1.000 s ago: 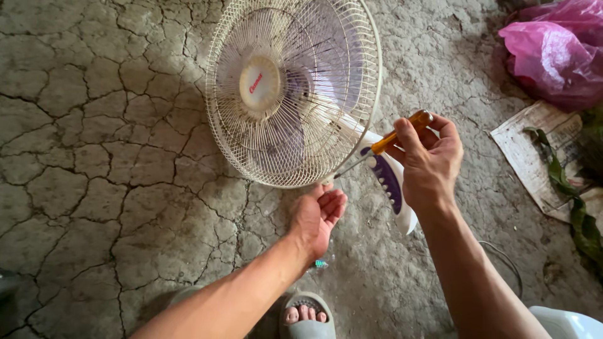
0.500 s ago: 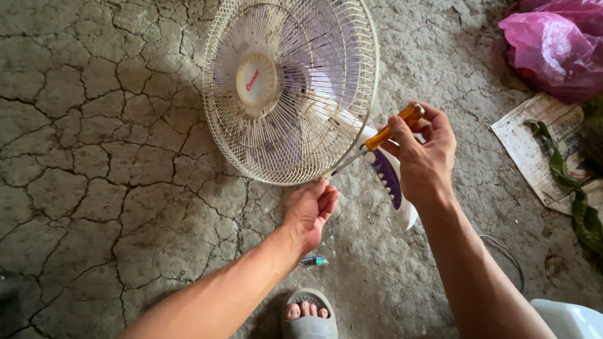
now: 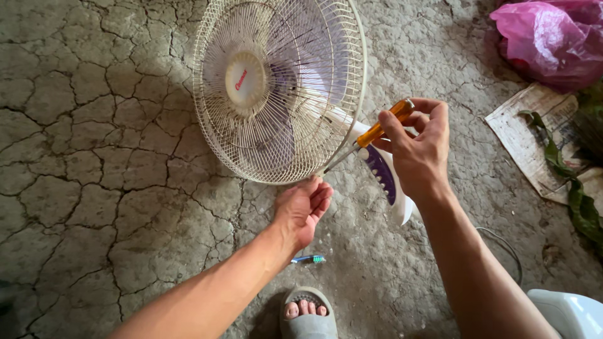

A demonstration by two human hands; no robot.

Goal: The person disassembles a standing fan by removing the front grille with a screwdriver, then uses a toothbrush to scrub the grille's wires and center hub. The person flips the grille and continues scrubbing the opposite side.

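From my seat behind the head camera, my right hand (image 3: 419, 154) sits at about three o'clock of centre, fingers curled and pinching the amber handle of a screwdriver (image 3: 377, 133) between thumb and fingertips. The screwdriver's long axis runs on a diagonal: handle end up toward two o'clock, thin metal shaft slanting down toward eight o'clock, its tip meeting the lower rim of the fan guard (image 3: 276, 88). Whether the tip is seated in a screw I cannot tell.

My left hand (image 3: 301, 210) is just below centre, at six o'clock of the guard, palm turned up and fingers loosely together, slightly cupped, fingertips touching or just under the guard's bottom edge close to the screwdriver tip. It holds nothing that I can see.

The fan lies tilted on the cracked ground (image 3: 94, 157), its round cream wire guard facing up toward twelve o'clock, pale blades behind the wires. Its white and purple base (image 3: 383, 179) stretches away toward four o'clock, passing under my right hand.

A small blue and green object (image 3: 309, 258) lies on the ground beside my left wrist. A grey sandal (image 3: 306, 317) with toes showing is at six o'clock. A pink plastic bag (image 3: 553, 37) is at one o'clock, with soiled paper (image 3: 534, 132) below it.
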